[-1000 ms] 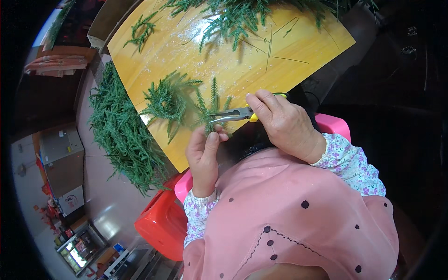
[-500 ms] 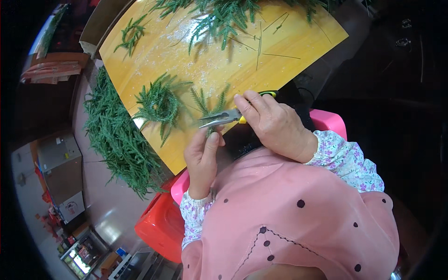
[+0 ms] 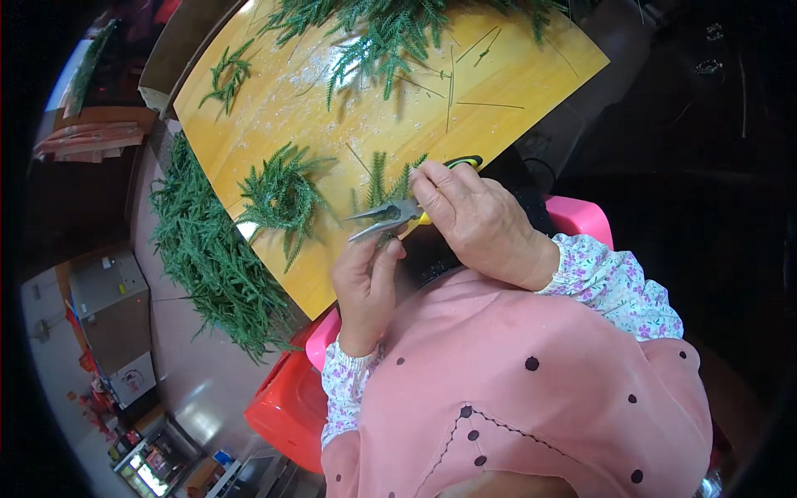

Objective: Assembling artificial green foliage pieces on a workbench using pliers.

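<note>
A glossy yellow wooden table (image 3: 398, 124) slants across the view, sprinkled with pale flecks and thin loose stems (image 3: 490, 104). A green pile (image 3: 378, 29) covers its far side, and a larger heap (image 3: 203, 249) lies on the floor to the left, near a red plastic stool (image 3: 292, 411). The green sprig (image 3: 377, 176) has several upright, feathery fronds; a rounded green bundle (image 3: 282, 199) rests on the table to its left. The left hand (image 3: 365, 286) pinches the sprig's base, thumb against fingers, though the pliers partly hide it. The right hand (image 3: 481, 216) is wrapped around yellow-and-black-handled pliers (image 3: 398, 214), whose 2 grey jaws stand apart, crossing in front of the sprig just above the left fingertips
</note>
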The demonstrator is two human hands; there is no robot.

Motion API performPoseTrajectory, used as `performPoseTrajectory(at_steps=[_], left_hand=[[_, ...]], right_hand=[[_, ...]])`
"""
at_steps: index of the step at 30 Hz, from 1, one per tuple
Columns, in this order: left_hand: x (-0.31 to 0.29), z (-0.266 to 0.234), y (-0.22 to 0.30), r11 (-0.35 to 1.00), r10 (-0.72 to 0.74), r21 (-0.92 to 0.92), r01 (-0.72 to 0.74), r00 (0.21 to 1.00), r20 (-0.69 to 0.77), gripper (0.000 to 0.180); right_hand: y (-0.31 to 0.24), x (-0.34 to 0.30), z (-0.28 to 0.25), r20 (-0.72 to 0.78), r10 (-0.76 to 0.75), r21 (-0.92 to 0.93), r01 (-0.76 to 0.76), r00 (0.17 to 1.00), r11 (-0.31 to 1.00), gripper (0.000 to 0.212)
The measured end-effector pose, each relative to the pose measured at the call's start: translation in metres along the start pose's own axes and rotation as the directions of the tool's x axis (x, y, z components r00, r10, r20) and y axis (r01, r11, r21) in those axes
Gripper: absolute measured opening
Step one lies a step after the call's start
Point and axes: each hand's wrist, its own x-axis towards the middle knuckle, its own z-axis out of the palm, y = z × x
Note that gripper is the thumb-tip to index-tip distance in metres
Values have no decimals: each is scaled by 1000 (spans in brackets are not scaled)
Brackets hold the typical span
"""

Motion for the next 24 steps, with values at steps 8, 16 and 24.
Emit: performPoseTrajectory(at_steps=[8,16,24], left_hand=[[21,15,43,992,-111,-57,114,992,59,21],[42,40,80,993,-104,-55,108,993,63,21],[71,63,95,975,-11,221,-5,997,72,19]], right_hand=[[29,10,-21,-149,-99,-56,91,984,994,37],[57,10,-40,-181,-38,82,54,983,995,35],[74,5,-59,-153,79,2,-80,985,997,33]])
